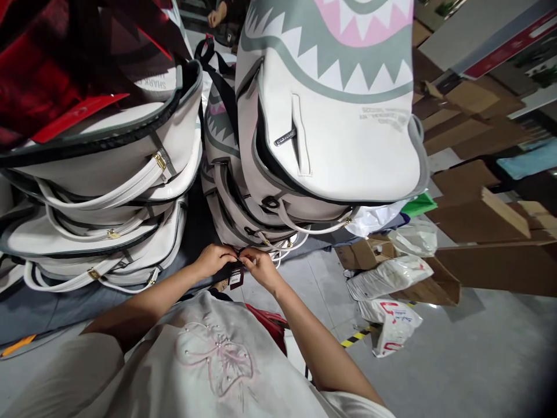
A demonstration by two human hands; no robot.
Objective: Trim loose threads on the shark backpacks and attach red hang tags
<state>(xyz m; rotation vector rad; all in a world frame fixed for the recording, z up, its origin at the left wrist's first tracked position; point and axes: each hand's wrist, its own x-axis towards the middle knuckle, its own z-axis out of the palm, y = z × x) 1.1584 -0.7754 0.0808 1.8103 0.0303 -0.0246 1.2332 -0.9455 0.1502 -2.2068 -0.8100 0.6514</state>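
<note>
My left hand (213, 258) and my right hand (261, 268) meet in front of my chest, fingers pinched together on a small dark part at the bottom of a stack of white shark-mouth backpacks (331, 116). A small dark hang tag (235, 280) dangles just below my fingers. What exactly the fingertips grip is too small to make out. A second stack of white backpacks (104, 191) with gold buckles lies to the left of my hands.
Flattened cardboard boxes (478, 215) lie on the grey floor at the right, with white plastic bags (391, 273) beside them. A red and black bag (39, 69) tops the left stack. Another person's hand (216, 16) shows at the top.
</note>
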